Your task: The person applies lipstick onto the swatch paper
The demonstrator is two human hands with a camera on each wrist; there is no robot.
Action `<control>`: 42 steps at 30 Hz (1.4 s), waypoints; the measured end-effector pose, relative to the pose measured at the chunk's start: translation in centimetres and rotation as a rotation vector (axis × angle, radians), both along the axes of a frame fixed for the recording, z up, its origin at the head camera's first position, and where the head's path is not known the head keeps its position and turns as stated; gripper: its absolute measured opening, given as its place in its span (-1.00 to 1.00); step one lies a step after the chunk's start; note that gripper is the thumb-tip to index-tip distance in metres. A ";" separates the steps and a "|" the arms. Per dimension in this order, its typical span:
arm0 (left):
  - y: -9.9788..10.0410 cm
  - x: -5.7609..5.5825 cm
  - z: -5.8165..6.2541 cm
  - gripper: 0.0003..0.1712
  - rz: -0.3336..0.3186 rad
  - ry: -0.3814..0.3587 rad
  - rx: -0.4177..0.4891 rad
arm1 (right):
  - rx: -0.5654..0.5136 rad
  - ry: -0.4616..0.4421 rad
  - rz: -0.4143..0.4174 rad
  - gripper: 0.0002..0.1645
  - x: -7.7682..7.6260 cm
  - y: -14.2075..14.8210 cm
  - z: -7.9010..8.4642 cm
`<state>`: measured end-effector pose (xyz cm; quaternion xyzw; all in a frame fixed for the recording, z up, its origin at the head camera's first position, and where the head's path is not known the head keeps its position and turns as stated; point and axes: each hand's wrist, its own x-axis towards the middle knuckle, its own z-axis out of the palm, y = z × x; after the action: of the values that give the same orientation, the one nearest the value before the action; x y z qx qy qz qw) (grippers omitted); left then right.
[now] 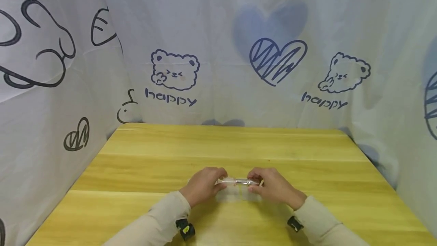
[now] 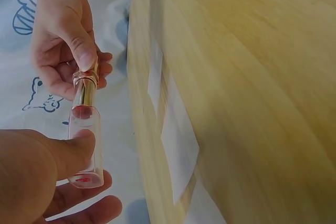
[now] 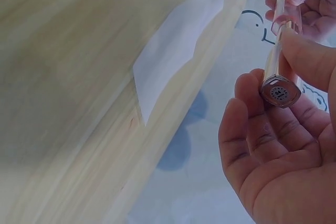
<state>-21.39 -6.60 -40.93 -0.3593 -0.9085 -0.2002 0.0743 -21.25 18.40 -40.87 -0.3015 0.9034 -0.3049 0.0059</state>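
A small lip gloss tube lies level between both hands, just above the table in the head view. Its clear body (image 1: pixel 228 181), tinted red inside, is pinched by my left hand (image 1: pixel 204 183) between thumb and fingers. My right hand (image 1: pixel 275 186) grips the shiny rose-gold cap (image 1: pixel 246 181) at the other end. In the left wrist view a gold collar (image 2: pixel 84 94) shows between body and cap. A round label (image 3: pixel 279 94) marks the cap's end in the right wrist view. Whether the cap is loose, I cannot tell.
White paper pieces (image 2: pixel 178 140) lie on the yellow wooden table (image 1: pixel 153 155), below the hands. Pale cloth curtains (image 1: pixel 211 29) with heart and bear drawings hang behind and along both sides of the table.
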 end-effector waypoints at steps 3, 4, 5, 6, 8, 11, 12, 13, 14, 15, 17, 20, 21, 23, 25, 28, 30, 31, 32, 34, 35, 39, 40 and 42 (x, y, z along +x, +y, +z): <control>-0.2 0.0 0.1 -0.74 0.004 0.005 -0.002 | 0.003 0.012 -0.007 -0.80 -0.1 0.2 0.2; -0.2 0.0 0.1 -0.74 0.008 0.004 -0.004 | 0.003 0.017 -0.009 -0.80 -0.1 0.2 0.2; -0.3 0.0 0.1 -0.73 0.013 0.001 -0.005 | 0.006 0.021 -0.012 -0.80 -0.1 0.3 0.2; -0.3 0.0 0.1 -0.73 0.016 0.000 -0.004 | 0.006 0.023 -0.015 -0.80 -0.1 0.3 0.2; -0.5 0.0 0.2 -0.73 0.023 -0.008 -0.001 | 0.003 0.025 -0.023 -0.81 -0.1 0.4 0.3; -0.7 0.0 0.1 -0.73 0.028 -0.021 0.013 | 0.003 0.026 -0.032 -0.81 0.0 0.6 0.2; -0.8 0.1 0.1 -0.74 0.028 -0.025 0.018 | 0.002 0.025 -0.036 -0.82 0.0 0.6 0.2; -0.9 0.1 0.1 -0.74 0.029 -0.028 0.023 | 0.006 0.025 -0.043 -0.82 0.0 0.7 0.2; -0.9 0.1 0.1 -0.74 0.031 -0.029 0.027 | 0.008 0.026 -0.047 -0.82 0.1 0.7 0.2; -1.0 0.1 0.1 -0.74 0.034 -0.030 0.030 | 0.010 0.021 -0.056 -0.82 0.1 0.8 0.2; -1.2 0.1 0.1 -0.73 0.038 -0.029 0.035 | 0.017 0.013 -0.073 -0.82 0.2 0.9 0.2; -1.4 0.1 0.1 -0.74 0.044 -0.033 0.036 | 0.024 0.009 -0.093 -0.82 0.2 1.0 0.2; -1.5 0.1 0.1 -0.74 0.045 -0.036 0.035 | 0.024 0.012 -0.097 -0.82 0.2 1.0 0.2; -1.7 0.1 0.0 -0.74 0.047 -0.038 0.032 | 0.020 0.016 -0.102 -0.81 0.3 1.1 0.1; -1.8 0.1 -0.2 -0.74 0.045 -0.035 0.026 | 0.014 0.020 -0.106 -0.81 0.3 1.2 0.1; -2.1 0.1 -0.4 -0.75 0.048 -0.029 0.022 | 0.000 0.025 -0.096 -0.81 0.2 1.5 -0.2; -2.4 0.2 -0.5 -0.75 0.048 -0.023 0.025 | -0.005 0.026 -0.088 -0.81 0.3 1.5 -0.4; -2.5 0.2 -0.6 -0.75 0.050 -0.023 0.026 | -0.008 0.026 -0.082 -0.81 0.3 1.6 -0.4; -2.6 0.3 -0.6 -0.75 0.051 -0.023 0.028 | -0.008 0.026 -0.079 -0.81 0.3 1.7 -0.5; -2.7 0.3 -0.7 -0.75 0.052 -0.024 0.032 | -0.010 0.026 -0.074 -0.80 0.3 1.8 -0.5; -2.8 0.3 -0.7 -0.75 0.053 -0.026 0.035 | -0.010 0.025 -0.079 -0.80 0.3 1.8 -0.4; -3.0 0.1 -0.5 -0.75 0.062 -0.027 0.043 | -0.020 0.030 -0.076 -0.80 0.2 2.2 -0.4; -3.0 0.1 -0.5 -0.75 0.063 -0.025 0.045 | -0.020 0.031 -0.078 -0.80 0.2 2.3 -0.4; -3.2 0.1 -0.5 -0.75 0.067 -0.025 0.048 | -0.020 0.033 -0.083 -0.80 0.2 2.4 -0.4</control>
<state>-21.34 -9.77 -41.45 -0.3241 -0.9158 -0.2238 0.0781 -21.04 20.80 -41.31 -0.2690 0.9120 -0.3089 -0.0246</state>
